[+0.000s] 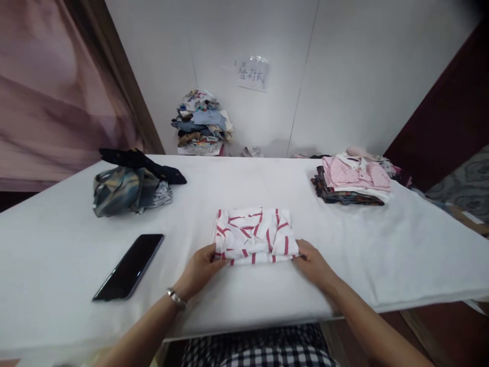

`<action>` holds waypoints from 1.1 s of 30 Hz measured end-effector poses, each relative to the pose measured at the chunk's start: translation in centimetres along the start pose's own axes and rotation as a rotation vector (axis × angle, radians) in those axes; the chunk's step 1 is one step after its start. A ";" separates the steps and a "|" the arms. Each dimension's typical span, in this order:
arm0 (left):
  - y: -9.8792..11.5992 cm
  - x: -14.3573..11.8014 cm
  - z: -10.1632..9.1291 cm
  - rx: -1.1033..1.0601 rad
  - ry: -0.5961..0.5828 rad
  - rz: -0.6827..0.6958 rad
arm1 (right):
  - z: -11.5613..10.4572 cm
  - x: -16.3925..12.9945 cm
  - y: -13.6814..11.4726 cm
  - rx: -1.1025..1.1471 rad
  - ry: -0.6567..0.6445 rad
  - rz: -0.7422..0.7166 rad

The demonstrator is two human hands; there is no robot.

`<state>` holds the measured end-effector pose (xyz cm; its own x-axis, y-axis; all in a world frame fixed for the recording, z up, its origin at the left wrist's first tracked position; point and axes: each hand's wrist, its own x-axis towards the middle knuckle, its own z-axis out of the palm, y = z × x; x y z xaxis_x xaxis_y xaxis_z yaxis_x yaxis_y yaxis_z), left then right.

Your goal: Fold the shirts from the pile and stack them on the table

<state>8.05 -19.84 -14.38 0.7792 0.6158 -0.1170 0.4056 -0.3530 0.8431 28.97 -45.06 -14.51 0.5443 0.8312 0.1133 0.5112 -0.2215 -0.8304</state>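
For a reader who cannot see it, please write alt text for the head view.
Left hand and right hand grip a folded red-striped white shirt on a white table, with a phone and clothes piles nearby.

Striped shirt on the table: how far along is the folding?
Done: a folded stack sits at the right. In hand: the striped shirt, folded compact, gripped by left hand and right hand. Left: the crumpled pile looks unfolded.
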 end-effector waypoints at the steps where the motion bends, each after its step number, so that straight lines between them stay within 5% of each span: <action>1: -0.1 -0.2 -0.1 0.001 -0.004 0.010 | -0.2 -0.2 -0.3 0.032 -0.014 0.005; 7: 1.5 1.5 -0.7 -0.031 0.115 -0.009 | -1.0 2.0 -1.2 0.262 0.017 0.225; 14: 2.2 2.1 0.0 0.176 0.211 0.092 | 0.9 3.2 -0.7 -0.189 0.253 0.210; 19: 2.1 2.2 -0.2 0.472 0.151 -0.055 | 0.9 1.4 -0.2 -0.416 0.162 0.271; 23: 2.2 2.0 -0.2 0.535 0.231 -0.051 | 0.7 0.6 -0.2 -0.400 0.288 0.065; 26: 2.8 1.8 -0.1 0.535 0.343 0.178 | 0.8 0.7 -2.0 -0.401 0.350 -0.200; 29: 3.3 2.0 0.5 0.567 0.353 0.443 | 1.5 1.8 -4.1 -0.462 0.273 -0.323; 33: 2.3 2.9 2.0 0.693 0.087 0.398 | 3.6 3.6 -4.0 -0.561 -0.071 -0.175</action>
<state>12.20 -20.27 -13.82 0.8993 0.3945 0.1889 0.3322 -0.8970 0.2917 26.53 -39.31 -12.77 0.3845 0.9074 0.1699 0.8735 -0.2981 -0.3848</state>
